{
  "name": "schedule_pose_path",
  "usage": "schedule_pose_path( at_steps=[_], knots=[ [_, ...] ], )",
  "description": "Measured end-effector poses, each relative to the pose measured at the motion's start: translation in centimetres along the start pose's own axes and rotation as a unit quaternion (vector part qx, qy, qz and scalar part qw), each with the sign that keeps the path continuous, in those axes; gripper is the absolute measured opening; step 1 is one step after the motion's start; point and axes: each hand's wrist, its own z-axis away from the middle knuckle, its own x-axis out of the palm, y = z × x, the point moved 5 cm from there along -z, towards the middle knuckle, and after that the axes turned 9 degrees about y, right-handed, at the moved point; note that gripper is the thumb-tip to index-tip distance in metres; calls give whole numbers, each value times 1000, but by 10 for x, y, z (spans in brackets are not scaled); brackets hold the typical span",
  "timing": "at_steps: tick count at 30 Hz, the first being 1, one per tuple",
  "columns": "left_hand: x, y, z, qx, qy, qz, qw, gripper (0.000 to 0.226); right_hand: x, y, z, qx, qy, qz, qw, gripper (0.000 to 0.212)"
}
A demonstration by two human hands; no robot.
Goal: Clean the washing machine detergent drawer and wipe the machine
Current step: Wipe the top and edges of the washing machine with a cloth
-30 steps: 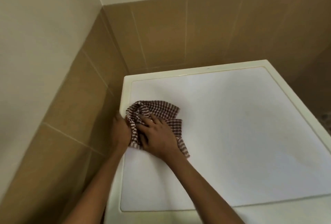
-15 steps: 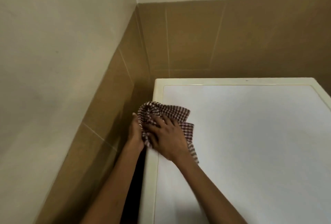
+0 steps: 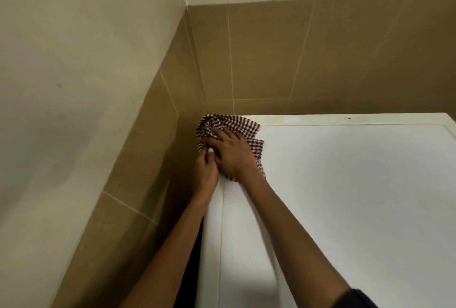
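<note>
The washing machine's white top (image 3: 345,184) fills the right half of the head view, with a cream rim around it. A red-and-white checked cloth (image 3: 237,124) lies bunched on the back left corner of the top. My right hand (image 3: 232,154) presses flat on the cloth with its fingers spread towards the corner. My left hand (image 3: 204,177) sits at the machine's left edge. Its thumb pinches the cloth's near edge and its fingers are hidden over the side. The detergent drawer is out of view.
Brown wall tiles (image 3: 271,61) stand right behind the machine and along its left side (image 3: 138,159). Only a narrow dark gap (image 3: 195,246) separates the machine from the left wall. Pale painted wall rises above the tiles.
Both hands and the cloth have slid along the left edge from mid-depth to the back left corner. The view has swung left, towards the wall.
</note>
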Motion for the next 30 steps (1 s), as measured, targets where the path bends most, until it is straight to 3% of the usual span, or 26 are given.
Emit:
schedule_pose_path(
  at_steps=[6, 10, 14, 16, 18, 20, 23, 25, 28, 30],
  knots=[
    [19, 32, -25, 102, -23, -104, 989, 34, -2, 43, -22, 82, 50, 4, 995, 42],
    [39, 48, -18, 160, -85, -125, 976, 29, -34, 128, 5, 168, 117, 52, 977, 41],
    [60, 44, 4, 188, -108, -138, 966, 30, -83, 219, 84, 333, 191, 96, 919, 52],
    [66, 43, 14, 197, -97, -132, 967, 30, -95, 232, 114, 421, 201, 119, 877, 55],
    [70, 46, 23, 198, -89, -124, 968, 31, -93, 217, 125, 456, 171, 146, 861, 51],
    [75, 53, 31, 203, -79, -110, 970, 31, -80, 180, 119, 399, 135, 120, 899, 54],
    [83, 59, 43, 205, -55, -109, 971, 31, -61, 100, 100, 160, 100, 23, 982, 59],
    [91, 60, 50, 187, -28, -136, 972, 32, -54, 69, 99, 50, 11, -5, 999, 62],
    [109, 61, 62, 189, -20, -212, 959, 38, -58, 93, 98, 22, -40, 13, 999, 68],
    [136, 64, 75, 208, -84, -257, 940, 47, -67, 131, 99, 34, -38, 15, 999, 69]
  ],
)
